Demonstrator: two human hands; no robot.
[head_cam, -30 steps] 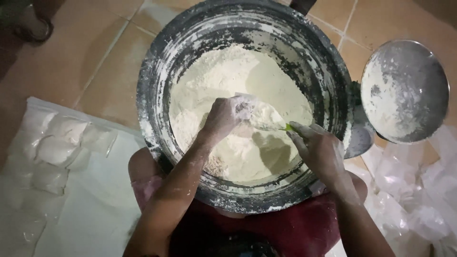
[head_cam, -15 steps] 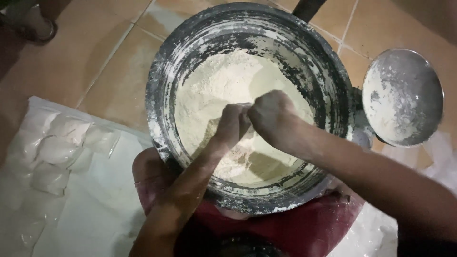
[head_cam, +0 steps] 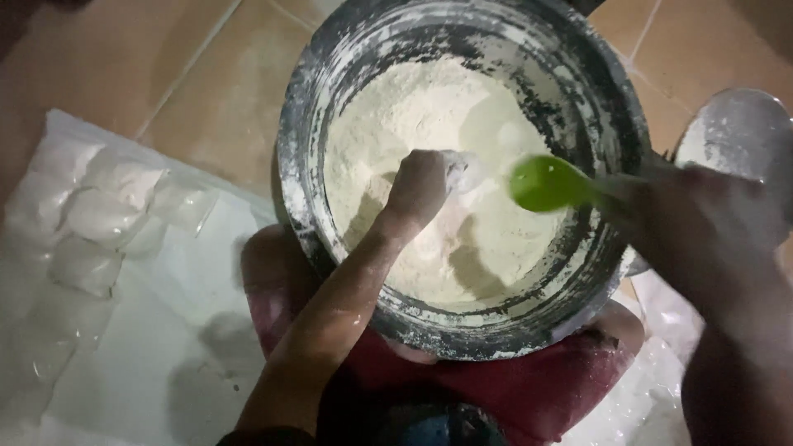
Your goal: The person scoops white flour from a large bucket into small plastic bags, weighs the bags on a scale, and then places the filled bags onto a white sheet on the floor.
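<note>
Flour (head_cam: 429,107) fills the big grey basin (head_cam: 301,165) | your left hand (head_cam: 420,186) clenched on a small clear bag (head_cam: 464,172) mid-basin | green scoop (head_cam: 547,183) just right of it, handle running right into your gripping right hand (head_cam: 702,219)

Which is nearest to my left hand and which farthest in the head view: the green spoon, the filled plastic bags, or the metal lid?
From the left hand, in the flour bucket:
1. Green spoon, just to its right over the flour, held by the right hand.
2. Filled plastic bags, on the white sheet far left.
3. Metal lid, at the right edge beyond the bucket rim; only slightly farther than the bags.
</note>
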